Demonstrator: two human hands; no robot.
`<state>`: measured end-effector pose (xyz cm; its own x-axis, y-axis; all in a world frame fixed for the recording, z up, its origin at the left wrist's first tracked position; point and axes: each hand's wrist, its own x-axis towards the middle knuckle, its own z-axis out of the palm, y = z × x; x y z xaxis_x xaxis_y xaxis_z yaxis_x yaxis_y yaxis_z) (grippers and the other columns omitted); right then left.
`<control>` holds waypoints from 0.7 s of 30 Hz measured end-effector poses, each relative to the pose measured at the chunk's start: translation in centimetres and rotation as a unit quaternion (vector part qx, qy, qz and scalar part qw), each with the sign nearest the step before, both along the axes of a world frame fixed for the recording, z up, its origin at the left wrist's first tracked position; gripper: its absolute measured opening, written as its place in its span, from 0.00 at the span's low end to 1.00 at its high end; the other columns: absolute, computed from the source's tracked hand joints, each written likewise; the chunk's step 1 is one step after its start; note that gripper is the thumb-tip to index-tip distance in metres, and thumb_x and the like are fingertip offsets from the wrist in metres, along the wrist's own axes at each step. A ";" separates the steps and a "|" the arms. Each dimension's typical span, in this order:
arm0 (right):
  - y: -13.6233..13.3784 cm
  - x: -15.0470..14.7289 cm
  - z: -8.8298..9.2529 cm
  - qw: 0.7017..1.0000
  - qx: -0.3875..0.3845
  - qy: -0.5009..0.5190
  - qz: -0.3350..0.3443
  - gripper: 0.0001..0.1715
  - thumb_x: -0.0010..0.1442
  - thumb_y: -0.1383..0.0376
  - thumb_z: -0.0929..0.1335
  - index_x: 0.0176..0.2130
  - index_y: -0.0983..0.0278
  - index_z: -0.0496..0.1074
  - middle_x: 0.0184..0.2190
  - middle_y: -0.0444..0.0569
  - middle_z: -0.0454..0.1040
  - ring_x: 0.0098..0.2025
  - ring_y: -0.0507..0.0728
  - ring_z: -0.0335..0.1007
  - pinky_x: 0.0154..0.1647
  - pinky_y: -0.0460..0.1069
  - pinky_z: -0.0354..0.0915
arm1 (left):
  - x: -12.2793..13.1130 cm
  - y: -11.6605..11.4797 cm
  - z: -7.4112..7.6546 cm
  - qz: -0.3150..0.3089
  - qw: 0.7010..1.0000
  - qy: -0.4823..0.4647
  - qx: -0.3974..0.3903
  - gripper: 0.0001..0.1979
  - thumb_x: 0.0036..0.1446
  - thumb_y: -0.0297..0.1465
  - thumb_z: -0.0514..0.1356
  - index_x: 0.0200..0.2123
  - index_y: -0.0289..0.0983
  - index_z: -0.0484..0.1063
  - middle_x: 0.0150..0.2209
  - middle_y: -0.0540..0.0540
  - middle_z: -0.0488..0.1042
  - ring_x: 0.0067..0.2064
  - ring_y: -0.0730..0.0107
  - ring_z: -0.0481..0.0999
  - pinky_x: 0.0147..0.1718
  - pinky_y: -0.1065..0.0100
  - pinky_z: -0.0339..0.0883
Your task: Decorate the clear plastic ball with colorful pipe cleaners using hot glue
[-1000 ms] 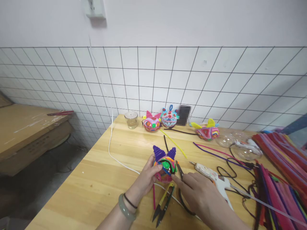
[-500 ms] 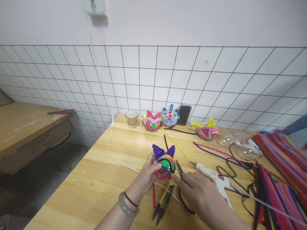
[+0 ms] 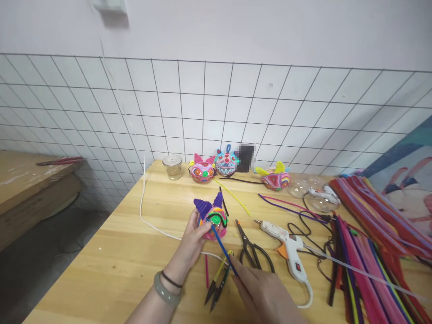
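My left hand (image 3: pixel 195 236) grips a round, colourful ornament (image 3: pixel 218 219) with two purple ears, its thumb on the front near a green spiral. A blue pipe cleaner (image 3: pixel 221 245) slants from the ornament's face down to my right hand (image 3: pixel 258 288), whose fingers are closed on its lower end. Beneath the blue strip lie yellow-and-black snips (image 3: pixel 218 283) on the table. Black scissors (image 3: pixel 251 249) rest just beyond my right hand, and a white glue gun (image 3: pixel 286 245) lies to their right.
Finished ornaments (image 3: pixel 202 171) and a glass cup (image 3: pixel 173 167) stand along the back of the wooden table (image 3: pixel 118 252). Clear plastic balls (image 3: pixel 322 200) and bundles of pipe cleaners (image 3: pixel 367 270) lie at the right. A white cord (image 3: pixel 155 228) crosses the left side.
My right hand has drawn back from the ornament, and the blue strip now stretches straight towards it. The ornament has turned and tilted slightly. The camera view has shifted to the right.
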<state>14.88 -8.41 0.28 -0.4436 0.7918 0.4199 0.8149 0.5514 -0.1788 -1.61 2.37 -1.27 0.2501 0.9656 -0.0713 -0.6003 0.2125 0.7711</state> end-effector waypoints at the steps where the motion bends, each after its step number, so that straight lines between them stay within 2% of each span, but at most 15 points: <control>1: -0.1 0.2 -0.5 1.000 -0.005 0.000 -0.006 0.21 0.67 0.71 0.52 0.54 0.71 0.64 0.22 0.47 0.76 0.20 0.54 0.74 0.19 0.45 0.62 | 0.0 0.1 0.0 0.003 1.000 0.002 -0.008 0.22 0.47 0.28 0.67 0.47 0.42 0.68 0.45 0.46 0.75 0.42 0.63 0.76 0.38 0.63 0.72; 4: -0.4 0.5 -1.8 0.999 -0.029 -0.032 -0.008 0.23 0.60 0.75 0.56 0.53 0.72 0.65 0.23 0.48 0.77 0.21 0.56 0.74 0.18 0.46 0.63 | -0.3 0.5 0.2 0.035 0.998 -0.017 -0.040 0.19 0.48 0.30 0.67 0.44 0.43 0.68 0.43 0.48 0.75 0.40 0.63 0.77 0.37 0.59 0.74; 7: -0.7 0.6 -2.4 0.995 -0.072 -0.073 -0.005 0.26 0.53 0.78 0.59 0.50 0.68 0.69 0.22 0.46 0.76 0.20 0.56 0.74 0.18 0.46 0.63 | -0.8 1.0 0.3 0.077 0.994 -0.061 -0.044 0.18 0.48 0.29 0.66 0.43 0.43 0.66 0.41 0.50 0.76 0.42 0.62 0.77 0.40 0.55 0.73; 9: -0.7 1.0 -2.1 0.993 -0.099 -0.062 -0.009 0.24 0.55 0.77 0.59 0.49 0.64 0.70 0.25 0.46 0.76 0.23 0.55 0.75 0.21 0.44 0.65 | -1.0 1.2 0.4 0.087 0.992 -0.078 -0.040 0.19 0.48 0.28 0.66 0.43 0.43 0.66 0.42 0.50 0.76 0.44 0.61 0.77 0.43 0.53 0.72; 11: -0.7 2.4 -1.7 0.991 -0.128 -0.010 -0.026 0.18 0.61 0.71 0.60 0.48 0.59 0.70 0.32 0.47 0.78 0.29 0.53 0.77 0.28 0.43 0.68 | -1.0 1.1 0.4 0.082 0.993 -0.082 -0.038 0.19 0.48 0.26 0.66 0.43 0.42 0.65 0.43 0.49 0.76 0.45 0.60 0.77 0.45 0.51 0.71; 12: -0.7 3.5 -1.5 0.987 -0.151 0.021 -0.046 0.15 0.64 0.66 0.60 0.47 0.58 0.71 0.35 0.47 0.78 0.33 0.53 0.77 0.32 0.43 0.69 | -1.0 1.1 0.4 0.077 0.993 -0.081 -0.036 0.19 0.48 0.26 0.66 0.42 0.42 0.65 0.43 0.49 0.76 0.45 0.59 0.77 0.45 0.51 0.71; 13: -0.6 5.0 -1.4 0.982 -0.161 0.055 -0.083 0.13 0.65 0.61 0.60 0.42 0.57 0.72 0.34 0.46 0.77 0.33 0.53 0.77 0.31 0.42 0.69 | -1.0 1.0 0.4 0.072 0.994 -0.080 -0.033 0.19 0.47 0.26 0.66 0.42 0.41 0.65 0.43 0.48 0.76 0.45 0.59 0.77 0.46 0.51 0.70; 16: -0.6 10.4 -2.0 0.938 -0.202 0.129 -0.250 0.17 0.62 0.50 0.61 0.35 0.59 0.70 0.25 0.45 0.76 0.26 0.54 0.75 0.26 0.43 0.68 | -0.8 0.8 0.4 0.067 0.995 -0.074 -0.017 0.20 0.47 0.25 0.66 0.43 0.42 0.65 0.43 0.48 0.75 0.45 0.61 0.77 0.45 0.52 0.71; 17: -0.6 11.9 -2.4 0.921 -0.208 0.153 -0.292 0.19 0.61 0.49 0.61 0.35 0.59 0.70 0.27 0.46 0.77 0.27 0.55 0.75 0.27 0.44 0.68 | -0.7 0.7 0.4 0.066 0.995 -0.072 -0.015 0.21 0.47 0.25 0.66 0.44 0.42 0.65 0.43 0.49 0.75 0.44 0.61 0.77 0.44 0.53 0.71; 18: -0.7 13.2 -2.8 0.908 -0.220 0.173 -0.311 0.20 0.60 0.48 0.62 0.36 0.60 0.69 0.27 0.46 0.77 0.26 0.55 0.74 0.26 0.44 0.68 | -0.7 0.7 0.4 0.063 0.995 -0.071 -0.014 0.21 0.47 0.24 0.66 0.44 0.42 0.65 0.43 0.49 0.75 0.44 0.62 0.77 0.44 0.53 0.71; 19: -0.9 13.9 -3.1 0.902 -0.233 0.193 -0.308 0.21 0.58 0.47 0.62 0.36 0.60 0.69 0.23 0.45 0.75 0.23 0.55 0.73 0.25 0.45 0.68 | -0.7 0.7 0.4 0.061 0.996 -0.070 -0.015 0.21 0.47 0.24 0.66 0.45 0.42 0.65 0.43 0.49 0.74 0.44 0.62 0.77 0.43 0.54 0.72; 21: -1.4 14.1 -3.5 0.902 -0.246 0.215 -0.282 0.22 0.58 0.47 0.61 0.39 0.62 0.69 0.22 0.45 0.75 0.23 0.55 0.73 0.25 0.45 0.68 | -0.6 0.7 0.4 0.058 0.996 -0.070 -0.019 0.21 0.47 0.24 0.66 0.45 0.42 0.65 0.43 0.49 0.74 0.44 0.62 0.77 0.43 0.54 0.72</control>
<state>28.97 -9.82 -3.26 0.2072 0.9783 -0.0074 0.7379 -0.1613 -0.6554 -2.24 3.03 -0.91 0.1477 0.9857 -0.0808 -0.7236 0.1634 0.6706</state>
